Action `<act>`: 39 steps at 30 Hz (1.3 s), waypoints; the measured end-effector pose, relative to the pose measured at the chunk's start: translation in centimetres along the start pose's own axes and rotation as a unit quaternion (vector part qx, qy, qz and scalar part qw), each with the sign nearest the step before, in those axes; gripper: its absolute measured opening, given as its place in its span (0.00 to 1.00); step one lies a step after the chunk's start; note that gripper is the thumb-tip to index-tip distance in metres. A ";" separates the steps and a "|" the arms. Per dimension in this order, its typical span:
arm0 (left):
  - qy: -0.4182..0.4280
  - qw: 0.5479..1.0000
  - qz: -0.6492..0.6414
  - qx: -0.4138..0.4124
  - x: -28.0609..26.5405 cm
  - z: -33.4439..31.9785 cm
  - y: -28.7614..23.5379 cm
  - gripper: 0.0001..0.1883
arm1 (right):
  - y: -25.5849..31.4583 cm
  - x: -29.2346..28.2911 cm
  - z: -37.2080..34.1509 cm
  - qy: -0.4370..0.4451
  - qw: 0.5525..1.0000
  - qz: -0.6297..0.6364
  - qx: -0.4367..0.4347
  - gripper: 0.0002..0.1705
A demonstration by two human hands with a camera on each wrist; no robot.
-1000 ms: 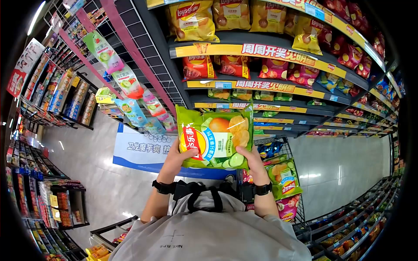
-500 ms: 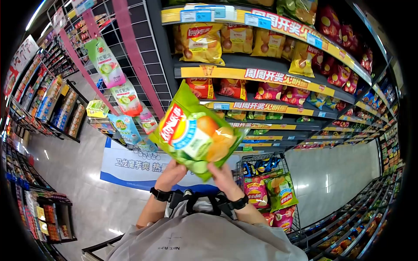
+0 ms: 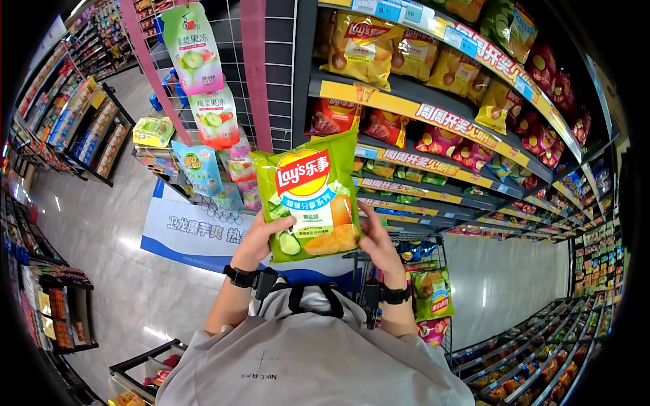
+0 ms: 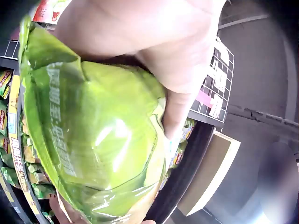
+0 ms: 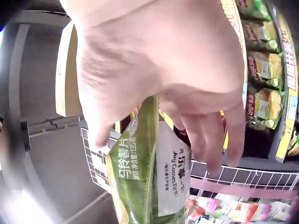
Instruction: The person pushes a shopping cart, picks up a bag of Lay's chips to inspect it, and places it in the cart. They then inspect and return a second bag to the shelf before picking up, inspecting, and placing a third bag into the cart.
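Observation:
A green Lay's bag of potato chips is held upright in front of the chest, its logo side up and cucumber pictures on it. My left hand grips its lower left side, thumb on the printed front and the other fingers behind. At the lower right edge, my right hand holds the bag between thumb and spread fingers. The right wrist view shows the side seam running up into that hand. In the left wrist view the shiny green back bulges below the palm.
Shelves of chip bags with yellow price strips rise ahead and to the right. Jelly pouches hang on a wire grid at left. Beside the right forearm stands a wire cart holding several bags, one green bag on top.
The bag, tilted half a second ago, has turned so its logo reads nearly level at the top. Both hands have shifted to its sides, and the view has swung left.

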State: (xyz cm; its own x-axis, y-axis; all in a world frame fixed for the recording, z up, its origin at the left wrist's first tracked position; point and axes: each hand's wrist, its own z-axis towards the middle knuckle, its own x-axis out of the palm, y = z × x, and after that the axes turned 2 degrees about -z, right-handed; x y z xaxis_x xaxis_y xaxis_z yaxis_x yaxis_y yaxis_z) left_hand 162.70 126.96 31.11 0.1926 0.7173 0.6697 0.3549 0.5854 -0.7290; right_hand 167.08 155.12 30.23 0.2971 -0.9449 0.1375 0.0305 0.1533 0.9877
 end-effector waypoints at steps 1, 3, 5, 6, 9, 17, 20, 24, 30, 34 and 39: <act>-0.002 1.000 -0.005 -0.021 -0.1 -0.1 0.0 0.29 | 0.8 0.5 -0.2 0.008 0.998 -0.063 0.018 0.48; 0.002 0.999 0.004 -0.047 -0.2 -0.2 -0.2 0.31 | -0.1 0.5 -0.1 0.028 0.996 -0.068 0.044 0.43; 0.003 0.998 0.013 -0.069 -0.6 -0.5 -0.1 0.32 | 0.1 0.4 -0.1 0.038 0.995 -0.045 0.085 0.41; 0.023 0.999 0.001 -0.044 -0.9 -1.0 0.2 0.35 | 0.2 0.4 -0.3 0.048 0.991 -0.024 0.125 0.40; 0.087 0.996 -0.027 0.007 -0.5 -1.8 0.7 0.44 | -0.7 -0.1 -0.9 -0.015 0.990 0.059 0.128 0.37; 0.002 0.990 0.139 0.030 0.8 -2.1 2.1 0.36 | -1.4 -0.3 -1.5 -0.001 0.996 0.030 0.079 0.46; 0.011 0.989 0.142 0.038 1.1 -2.1 1.9 0.37 | -1.0 0.0 -1.5 -0.005 0.996 0.064 0.064 0.50; 0.005 0.986 0.162 0.050 1.5 -2.1 1.9 0.38 | -0.4 0.8 -1.4 -0.044 0.987 0.138 0.072 0.46; -0.070 0.827 0.529 0.175 1.4 -2.9 1.5 0.30 | -0.1 1.5 -1.0 -0.116 0.993 0.031 -0.005 0.42; 0.021 0.925 0.369 0.091 4.2 -3.7 2.8 0.32 | -1.3 3.3 -0.8 -0.150 0.983 -0.072 -0.083 0.45; 0.003 0.946 0.305 0.114 4.6 -3.5 2.3 0.41 | -0.5 4.6 -1.9 -0.082 0.996 0.002 -0.045 0.51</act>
State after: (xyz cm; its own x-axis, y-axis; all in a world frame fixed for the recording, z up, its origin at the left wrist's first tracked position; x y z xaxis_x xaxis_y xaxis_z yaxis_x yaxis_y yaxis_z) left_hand 167.64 130.28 33.03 0.3034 0.9459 0.1154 -0.0302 0.1305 -0.9910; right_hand 170.22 151.19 30.20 0.1386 -0.9775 0.1590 0.1170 0.1756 0.9775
